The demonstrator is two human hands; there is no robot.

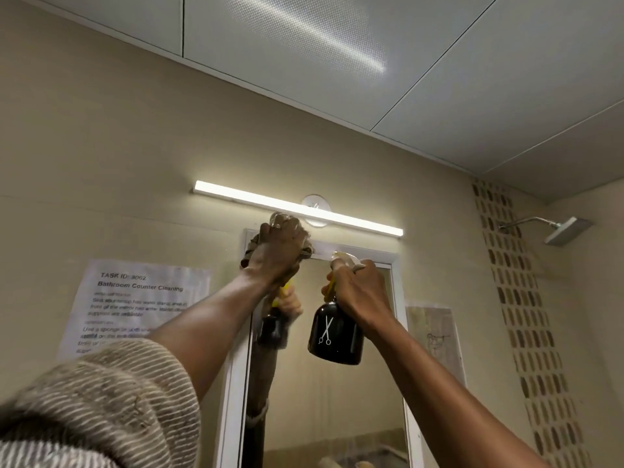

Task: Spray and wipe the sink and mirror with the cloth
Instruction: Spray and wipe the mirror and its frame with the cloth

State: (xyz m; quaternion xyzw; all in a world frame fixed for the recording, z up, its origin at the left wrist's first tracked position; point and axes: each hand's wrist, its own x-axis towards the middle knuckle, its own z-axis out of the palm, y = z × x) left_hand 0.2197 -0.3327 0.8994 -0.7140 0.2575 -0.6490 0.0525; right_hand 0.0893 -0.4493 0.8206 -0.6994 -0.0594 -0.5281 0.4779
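I'm on the mirror [324,393] stage now: my left hand [277,255] is clenched on the cloth [305,249], pressing it against the top left corner of the white mirror frame just under the light bar [297,208], while my right hand [358,288] grips the dark spray bottle [332,336] by its neck, nozzle near the glass. The sink is out of view, so I cannot tell whether it is done; most of the glass below looks still to wipe.
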